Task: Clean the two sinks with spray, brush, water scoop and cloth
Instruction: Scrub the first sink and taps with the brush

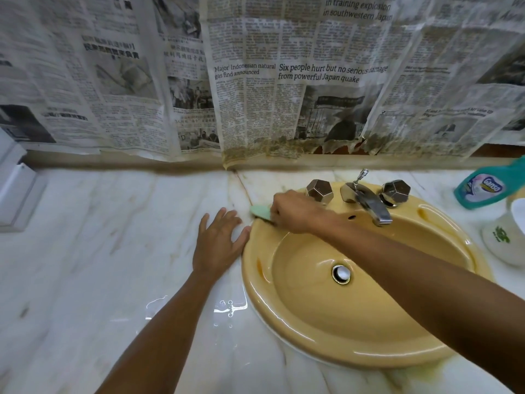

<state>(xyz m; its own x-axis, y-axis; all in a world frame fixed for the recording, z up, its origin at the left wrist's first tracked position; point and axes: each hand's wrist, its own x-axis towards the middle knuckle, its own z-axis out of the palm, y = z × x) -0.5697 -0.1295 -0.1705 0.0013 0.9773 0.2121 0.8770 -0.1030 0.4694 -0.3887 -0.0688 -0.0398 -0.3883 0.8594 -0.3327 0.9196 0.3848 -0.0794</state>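
Observation:
A yellow oval sink (pixel 287 334) is set into a white marble counter (pixel 113 251). My right hand (pixel 295 213) reaches across the bowl and grips a pale green brush (pixel 260 211) pressed on the sink's upper-left rim. My left hand (pixel 220 240) lies flat with spread fingers on the counter, touching the sink's left edge. A chrome tap (pixel 369 201) with two faceted knobs stands at the back of the sink. A teal spray bottle (pixel 488 186) leans at the far right. A white scoop-like container (pixel 508 237) sits below it.
Newspaper sheets (pixel 255 81) cover the wall behind the counter, torn and stained at the lower edge. A white box (pixel 17 186) is at the left edge. The counter is wet near the sink's front left.

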